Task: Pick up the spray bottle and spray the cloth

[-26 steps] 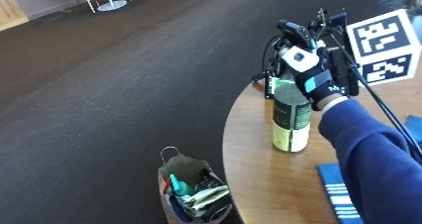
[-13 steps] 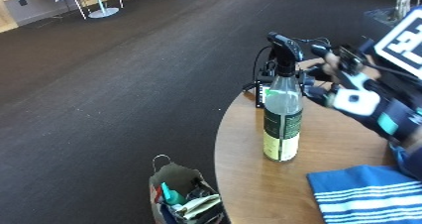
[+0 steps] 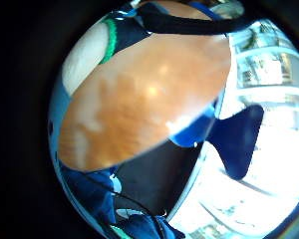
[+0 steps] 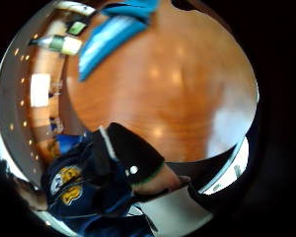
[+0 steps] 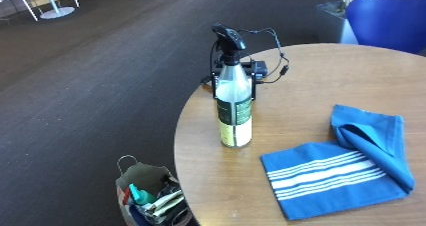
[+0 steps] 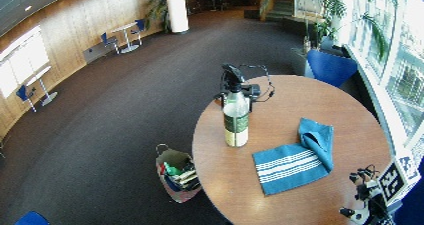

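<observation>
**Operator:** Spray bottle [image 5: 233,106] is standing upright near the edge of the round table [image 5: 313,81], untouched, its black trigger head [image 5: 226,36] pointing out over the carpet. I'm seeing the blue striped cloth [image 5: 346,171] lying flat just beside it, one corner folded over.

**Observer:** And the gloved right hand [image 6: 371,200]?

**Operator:** It's hanging off the far rim of the table, well apart from both. In the wide outside view I'm only catching a sliver of it, and the palm views are showing tabletop and a dark blue sleeve [image 4: 84,182], so I cannot tell whether the fingers are curled or straight. Nothing appears to be in it.

**Observer:** What are you worrying about?

**Operator:** The bottle is tall and narrow, and it's sitting close to the edge above an open bag [image 5: 150,196] on the floor. If I'm reaching across and clipping it high, I'm judging it could tip off. The nozzle is also facing away from the cloth, so a squeeze before turning it would be wetting the carpet instead. There's a black device with cables [image 5: 256,68] right behind the bottle that could snag.
</observation>
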A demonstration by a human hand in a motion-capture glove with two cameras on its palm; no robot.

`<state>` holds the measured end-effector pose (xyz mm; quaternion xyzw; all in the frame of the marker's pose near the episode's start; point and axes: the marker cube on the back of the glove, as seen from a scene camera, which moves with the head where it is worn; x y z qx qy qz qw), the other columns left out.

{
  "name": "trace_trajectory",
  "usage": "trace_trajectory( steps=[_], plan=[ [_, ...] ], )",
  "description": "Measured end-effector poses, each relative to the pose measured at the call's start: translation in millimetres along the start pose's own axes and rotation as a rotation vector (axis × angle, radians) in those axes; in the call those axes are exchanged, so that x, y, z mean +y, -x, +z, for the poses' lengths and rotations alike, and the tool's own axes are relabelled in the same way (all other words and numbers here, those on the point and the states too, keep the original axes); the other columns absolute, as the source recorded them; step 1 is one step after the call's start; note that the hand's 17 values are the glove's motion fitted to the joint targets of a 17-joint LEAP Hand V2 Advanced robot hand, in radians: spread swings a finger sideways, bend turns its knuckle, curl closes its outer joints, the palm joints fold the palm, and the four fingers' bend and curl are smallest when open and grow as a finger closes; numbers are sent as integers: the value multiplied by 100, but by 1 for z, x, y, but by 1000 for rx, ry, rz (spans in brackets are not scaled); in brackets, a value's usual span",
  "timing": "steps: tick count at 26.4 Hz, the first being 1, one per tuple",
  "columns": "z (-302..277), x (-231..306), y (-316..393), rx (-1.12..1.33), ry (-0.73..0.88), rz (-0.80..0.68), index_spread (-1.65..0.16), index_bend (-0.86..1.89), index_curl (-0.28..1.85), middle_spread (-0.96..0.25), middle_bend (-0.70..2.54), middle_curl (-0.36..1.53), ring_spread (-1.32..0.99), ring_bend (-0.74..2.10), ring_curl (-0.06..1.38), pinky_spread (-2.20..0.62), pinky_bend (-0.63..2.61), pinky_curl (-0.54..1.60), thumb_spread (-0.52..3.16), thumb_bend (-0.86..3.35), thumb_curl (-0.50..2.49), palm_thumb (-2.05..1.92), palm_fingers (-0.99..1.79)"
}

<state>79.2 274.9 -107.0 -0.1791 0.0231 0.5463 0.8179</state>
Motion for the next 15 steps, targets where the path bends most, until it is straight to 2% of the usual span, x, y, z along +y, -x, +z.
trace_trajectory(
  steps=[5,9,15],
  plan=[
    [46,0,-47,27,31,98,-42,27,30,-1,23,33,4,21,25,28,47,34,102,-9,40,15,22],
    [44,-13,-62,16,65,159,-42,24,30,0,20,32,6,19,25,30,44,33,101,-7,37,9,19],
    [38,-27,-67,59,25,152,-43,22,31,0,18,32,10,19,24,31,38,31,98,-5,34,2,21]
  ],
)
